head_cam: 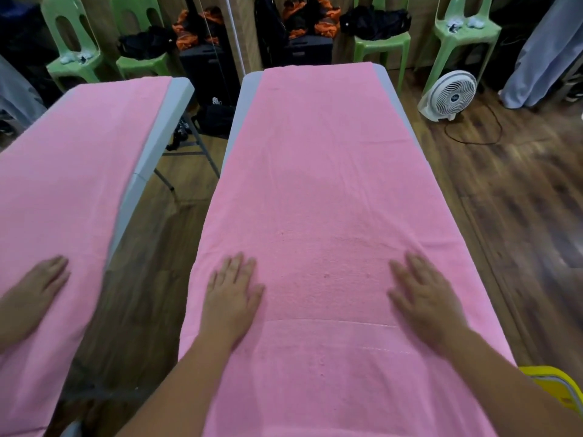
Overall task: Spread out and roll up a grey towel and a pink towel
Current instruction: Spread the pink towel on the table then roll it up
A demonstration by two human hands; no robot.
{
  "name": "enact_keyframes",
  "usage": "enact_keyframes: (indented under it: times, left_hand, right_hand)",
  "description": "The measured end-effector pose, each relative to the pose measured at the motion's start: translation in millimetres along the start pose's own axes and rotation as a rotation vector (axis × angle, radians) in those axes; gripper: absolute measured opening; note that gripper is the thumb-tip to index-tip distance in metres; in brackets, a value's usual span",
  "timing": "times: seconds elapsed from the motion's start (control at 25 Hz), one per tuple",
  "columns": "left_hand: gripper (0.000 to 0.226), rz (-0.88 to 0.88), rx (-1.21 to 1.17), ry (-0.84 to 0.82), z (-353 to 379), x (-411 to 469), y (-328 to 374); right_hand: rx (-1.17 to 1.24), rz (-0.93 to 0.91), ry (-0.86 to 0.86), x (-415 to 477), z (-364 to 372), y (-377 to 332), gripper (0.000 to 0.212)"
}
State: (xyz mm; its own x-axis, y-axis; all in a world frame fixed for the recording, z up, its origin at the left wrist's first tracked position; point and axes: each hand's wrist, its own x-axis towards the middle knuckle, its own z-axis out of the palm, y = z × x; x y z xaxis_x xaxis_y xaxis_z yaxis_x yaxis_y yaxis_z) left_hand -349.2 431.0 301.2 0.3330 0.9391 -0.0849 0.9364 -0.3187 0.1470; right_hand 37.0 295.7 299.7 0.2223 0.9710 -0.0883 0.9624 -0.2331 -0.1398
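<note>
Left hand (232, 299) and right hand (424, 302) press flat, fingers spread, gripping nothing, on the pink towel (318, 184); it lies spread lengthwise over the grey table (380, 70); a mirror (94, 152) at left repeats it.

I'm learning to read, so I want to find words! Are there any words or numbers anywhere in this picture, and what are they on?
No text here can be read.
White fan: a small dark badge sits at its centre, too small and blurred to read.
Pink towel: no words or label showing.
Yellow object at the lower right: no readable print.
Green chairs: no writing visible.
</note>
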Motion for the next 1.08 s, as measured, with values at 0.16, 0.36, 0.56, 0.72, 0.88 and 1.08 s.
enact_keyframes:
  times: [0.16, 0.36, 0.56, 0.72, 0.88, 1.08]
  left_hand:
    - [0.072, -0.177, -0.01, 0.005, -10.2, -29.6, -53.8]
    - [0.069, 0.088, 0.054, -0.077, -9.5, -128.6, -48.7]
    - [0.074, 0.321, 0.074, -0.134, 9.0, -233.4, -46.4]
    - [0.047, 0.159, 0.053, -0.068, -5.2, -232.6, -65.1]
    - [0.03, 0.203, -0.057, -0.049, -12.9, -238.3, -74.7]
    - [0.016, 0.121, -0.125, -0.023, -51.4, -215.3, -77.8]
  right_hand:
    - [-0.023, 0.268, -0.052, -40.3, -15.0, 72.9, 0.073]
    - [-0.063, -0.072, -0.093, -146.8, -26.9, 52.1, 0.073]
    - [-0.004, -0.152, -0.067, -237.3, 1.4, 30.3, 0.073]
    - [0.003, -0.044, -0.017, -233.8, 2.1, 45.8, 0.062]
    - [0.072, -0.154, 0.094, -237.6, -12.1, 51.2, 0.023]
    - [0.19, 0.133, -0.003, -195.8, -67.5, 57.7, 0.015]
